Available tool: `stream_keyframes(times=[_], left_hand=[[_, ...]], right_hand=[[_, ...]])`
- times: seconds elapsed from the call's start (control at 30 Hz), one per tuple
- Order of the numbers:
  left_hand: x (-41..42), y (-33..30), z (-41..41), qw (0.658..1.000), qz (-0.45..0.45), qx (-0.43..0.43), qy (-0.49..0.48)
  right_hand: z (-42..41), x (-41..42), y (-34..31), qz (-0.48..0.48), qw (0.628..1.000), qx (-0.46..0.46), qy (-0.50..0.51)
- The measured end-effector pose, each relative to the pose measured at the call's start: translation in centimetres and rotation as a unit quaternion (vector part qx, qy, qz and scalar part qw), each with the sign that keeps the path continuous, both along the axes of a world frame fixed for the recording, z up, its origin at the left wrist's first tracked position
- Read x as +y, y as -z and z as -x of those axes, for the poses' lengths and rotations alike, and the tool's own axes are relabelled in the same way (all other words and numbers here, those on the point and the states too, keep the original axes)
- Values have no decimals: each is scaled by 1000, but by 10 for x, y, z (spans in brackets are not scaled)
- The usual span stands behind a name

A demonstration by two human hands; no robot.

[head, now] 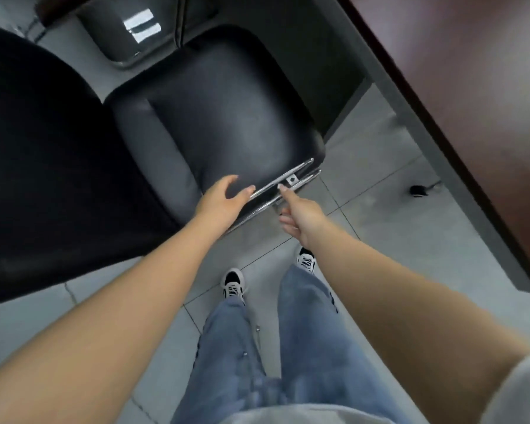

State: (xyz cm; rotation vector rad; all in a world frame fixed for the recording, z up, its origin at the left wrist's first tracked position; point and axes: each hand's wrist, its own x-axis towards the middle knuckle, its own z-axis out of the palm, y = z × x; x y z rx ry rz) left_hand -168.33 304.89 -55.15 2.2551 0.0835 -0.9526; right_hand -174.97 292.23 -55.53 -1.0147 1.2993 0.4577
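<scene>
Black padded leather chair seat [221, 117], one in number, stands on the grey tiled floor [380, 209] in the middle of the view, just ahead of the person's feet. Along its near right edge run two chrome tube rails [297, 169], side by side, with one small square plate between them.

Both hands are at that edge. The left hand [222, 200] rests over the seat's near corner, thumb set apart, the fingers loosely bent and close together against the cushion's rim. The right hand [302, 220] points: its forefinger is straight, tip touching the rails just beside the plate, and the other three fingers are curled into the palm.

To the left, one large black upholstered mass [43, 148] lies tight against the seat; whether it is this chair's back or another piece I cannot tell. To the right, the edge of one dark red-brown wooden desk [471, 102] runs diagonally, leaving a strip of floor beside the seat that widens toward the person. One small black object [418, 191], too blurred to identify, lies on that strip near the desk. One glossy dark box [129, 35] stands beyond the far edge. Two black-and-white sneakers [233, 281] under blue jeans [303, 332] stand near the seat's near corner.
</scene>
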Motion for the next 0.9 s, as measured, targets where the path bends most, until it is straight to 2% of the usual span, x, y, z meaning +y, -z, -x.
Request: stream_keyframes(times=[0.13, 0.2, 0.33, 0.53, 0.73, 0.8, 0.9], left_hand=[[-13, 20, -8, 995, -21, 96, 12], [-17, 23, -13, 993, -17, 113, -4], [-21, 15, -19, 993, -19, 116, 10], [-35, 9, -23, 996, -4, 89, -14], [-46, 20, 2, 993, 2, 112, -35], [-46, 19, 12, 992, 27, 100, -64], [-40, 10, 21, 983, 67, 68, -158]], right_hand=[[-20, -15, 20, -137, 983, -40, 111], [-26, -22, 26, -182, 974, -44, 127], [-33, -31, 20, -163, 984, -12, 72], [-46, -45, 6, -139, 988, -12, 63], [-26, -54, 14, -118, 991, 25, 63], [-22, -55, 14, -107, 993, 24, 53], [-18, -56, 9, -83, 995, 30, 40]])
